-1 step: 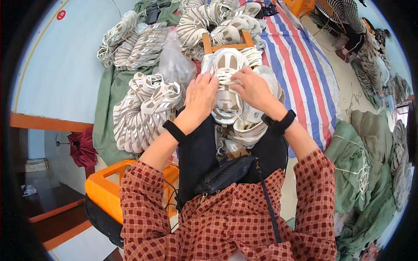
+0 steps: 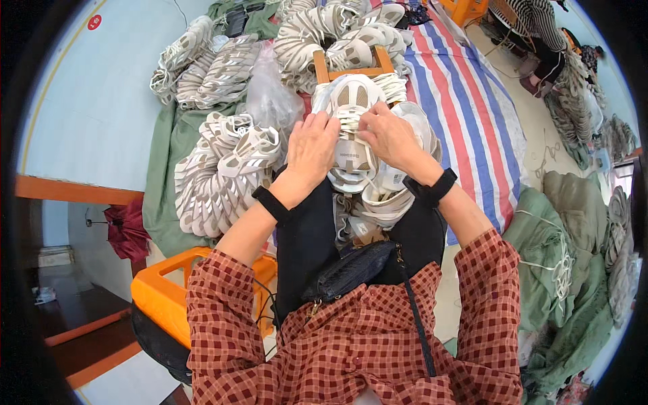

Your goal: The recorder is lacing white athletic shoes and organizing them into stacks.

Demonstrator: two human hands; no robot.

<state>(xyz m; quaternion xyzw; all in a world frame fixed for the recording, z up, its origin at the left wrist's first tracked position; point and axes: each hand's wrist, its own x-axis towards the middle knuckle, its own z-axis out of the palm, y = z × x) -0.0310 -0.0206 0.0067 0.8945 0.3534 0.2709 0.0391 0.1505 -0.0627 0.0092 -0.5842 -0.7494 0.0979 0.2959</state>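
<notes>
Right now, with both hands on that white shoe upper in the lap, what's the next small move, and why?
Probably pull the lace snug through the upper's middle: the left hand and right hand both pinch at the centre of the white shoe upper, which rests on a stack of similar uppers.

We see shoe-upper piles (image 2: 223,169) left of lap stack (image 2: 378,196), more uppers (image 2: 337,30) behind wooden frame (image 2: 351,67), tarp (image 2: 466,115) right, crate (image 2: 169,290) lower left, cloth sacks (image 2: 567,270) far right.

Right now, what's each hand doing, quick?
Left hand: closed, pinching the white shoe upper.
Right hand: closed, pinching the same shoe upper.
</notes>
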